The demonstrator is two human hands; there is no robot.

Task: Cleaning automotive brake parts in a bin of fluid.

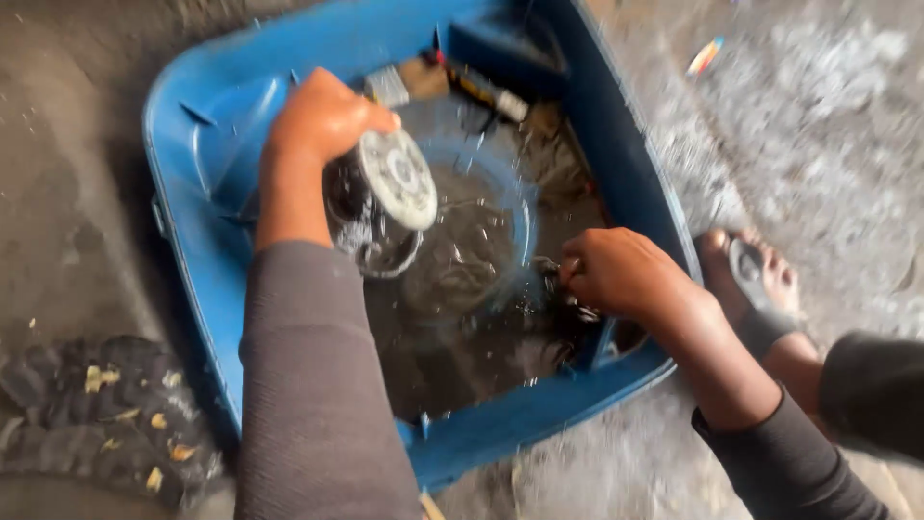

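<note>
From the head camera, the left hand [322, 120] was clenched over the top of a round metal part [385, 197], a dark drum with a pale, disc-shaped face, and held it tilted above the murky liquid inside a blue plastic tub [207, 125]. Droplets hung around the part. The right hand [616, 273] was closed on a small dark wet piece [553, 279] just at the liquid's surface near the tub's right wall; what that piece was could not be told. At the tub's far end lay a brush with a pale handle [486, 91] and a small grey block [387, 85], both beside the liquid. A sandalled foot [751, 274] rested on the grey concrete floor [828, 144] just right of the tub, and a knobbly tyre [96, 414] lay on the floor at the lower left, flecked with pale scraps.
</note>
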